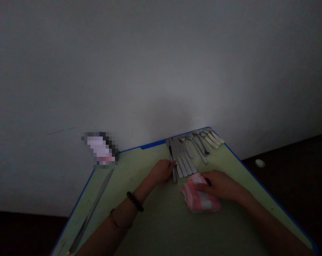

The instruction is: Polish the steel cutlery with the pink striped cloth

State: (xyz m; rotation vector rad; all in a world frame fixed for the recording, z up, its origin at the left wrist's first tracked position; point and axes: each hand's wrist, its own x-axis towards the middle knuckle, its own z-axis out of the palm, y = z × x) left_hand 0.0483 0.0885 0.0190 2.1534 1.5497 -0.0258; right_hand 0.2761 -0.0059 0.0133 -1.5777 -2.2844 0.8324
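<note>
My left hand, with dark bands on its wrist, is closed at the leftmost table knife of a row, its fingertips on the handle. Beside it lie several more table knives, side by side with handles toward me. To their right are metal spoons and several pieces with pale handles, fanned out along the far edge. My right hand grips a folded pink and white checked cloth, thumb on top, just in front of the knife handles. Some of its fingers are hidden.
The pale green table has a blue rim and stands against a grey wall. A long thin metal piece lies along the left edge. A blurred-out object is at the back left corner. A small white round thing lies on the dark floor.
</note>
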